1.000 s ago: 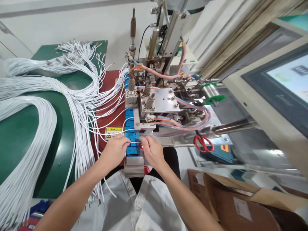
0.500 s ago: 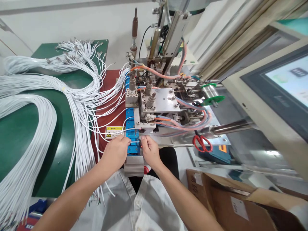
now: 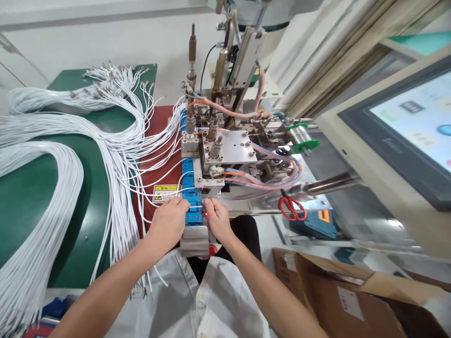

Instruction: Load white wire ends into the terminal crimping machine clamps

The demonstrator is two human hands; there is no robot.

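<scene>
My left hand [image 3: 171,218] is closed on a white cable [image 3: 195,206] at the left side of the blue fixture row [image 3: 193,217]. The cable lies across a blue block between my hands. At its right end my right hand [image 3: 217,216] is closed in a pinch at the block's edge; what its fingertips hold is hidden. A small red light shows beside my right fingertips. More white cables run from the upper blue blocks to a large bundle [image 3: 118,197] on the left.
A green table [image 3: 95,234] carries cable bundles. The metal machine [image 3: 232,145] stands ahead, with a wire spool [image 3: 300,137] and red-handled scissors [image 3: 292,208]. At the right are a screen [image 3: 416,117] and cardboard boxes [image 3: 327,295].
The camera view has shifted slightly, moving the machine left and showing more of the screen. Both hands keep their places at the blue block, and the red light shows more clearly.
</scene>
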